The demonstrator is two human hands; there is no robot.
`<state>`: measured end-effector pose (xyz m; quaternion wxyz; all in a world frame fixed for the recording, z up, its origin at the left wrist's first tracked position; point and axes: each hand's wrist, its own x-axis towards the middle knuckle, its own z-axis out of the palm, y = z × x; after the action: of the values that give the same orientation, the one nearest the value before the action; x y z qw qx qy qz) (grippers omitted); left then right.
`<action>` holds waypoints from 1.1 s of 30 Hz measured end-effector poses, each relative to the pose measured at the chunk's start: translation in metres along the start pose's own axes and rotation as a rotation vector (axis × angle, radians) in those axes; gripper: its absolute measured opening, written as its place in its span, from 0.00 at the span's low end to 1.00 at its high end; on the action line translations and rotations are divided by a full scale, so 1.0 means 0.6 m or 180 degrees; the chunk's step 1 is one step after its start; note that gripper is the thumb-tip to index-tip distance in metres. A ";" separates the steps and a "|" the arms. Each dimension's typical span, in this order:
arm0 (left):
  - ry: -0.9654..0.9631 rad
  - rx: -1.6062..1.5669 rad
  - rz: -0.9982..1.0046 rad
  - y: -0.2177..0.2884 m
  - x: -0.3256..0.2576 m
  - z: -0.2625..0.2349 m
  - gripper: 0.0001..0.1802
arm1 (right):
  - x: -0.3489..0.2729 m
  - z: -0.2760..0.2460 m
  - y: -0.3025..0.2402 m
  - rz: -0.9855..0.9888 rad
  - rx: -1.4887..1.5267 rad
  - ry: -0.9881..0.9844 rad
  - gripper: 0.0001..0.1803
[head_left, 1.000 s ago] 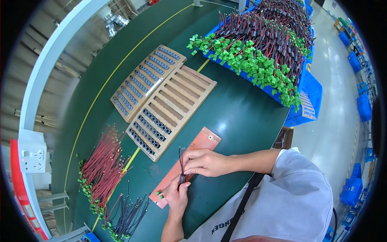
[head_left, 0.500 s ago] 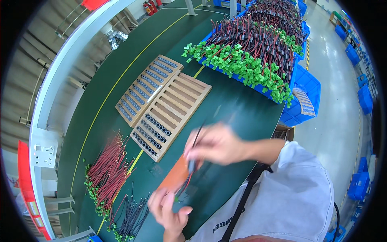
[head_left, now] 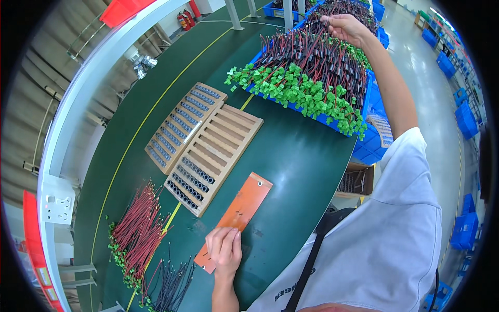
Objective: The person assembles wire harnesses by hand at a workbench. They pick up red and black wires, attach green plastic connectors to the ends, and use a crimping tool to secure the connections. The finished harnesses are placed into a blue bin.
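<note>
Our left hand [head_left: 224, 249] on the orange board [head_left: 244, 205], our right hand [head_left: 347, 29] at heaped red-and-black wires [head_left: 317, 54], whether our fingers hold anything we cannot tell

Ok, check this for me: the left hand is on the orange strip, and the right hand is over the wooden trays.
The right hand's place is wrong. In the head view, the left hand is on the orange strip, and the right hand is over the heaped red and black wires.
</note>
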<state>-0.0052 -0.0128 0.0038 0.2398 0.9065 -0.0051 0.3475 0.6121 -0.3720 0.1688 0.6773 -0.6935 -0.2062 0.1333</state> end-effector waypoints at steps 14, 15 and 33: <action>-0.0182 0.0056 -0.0095 -0.014 -0.004 0.014 0.09 | 0.011 0.016 0.046 -0.1139 -0.3668 0.0148 0.15; -0.0195 0.0047 -0.0082 -0.014 -0.003 0.016 0.09 | 0.008 0.015 0.051 -0.1183 -0.3772 0.0052 0.14; -0.0226 0.0112 -0.0017 -0.023 -0.011 0.014 0.09 | -0.014 0.123 0.046 -0.1699 -0.4493 0.0456 0.16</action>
<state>-0.0025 -0.0055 -0.0119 0.2245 0.9223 -0.0051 0.3145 0.5734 -0.3106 0.1373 0.0936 -0.8959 -0.3590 -0.2442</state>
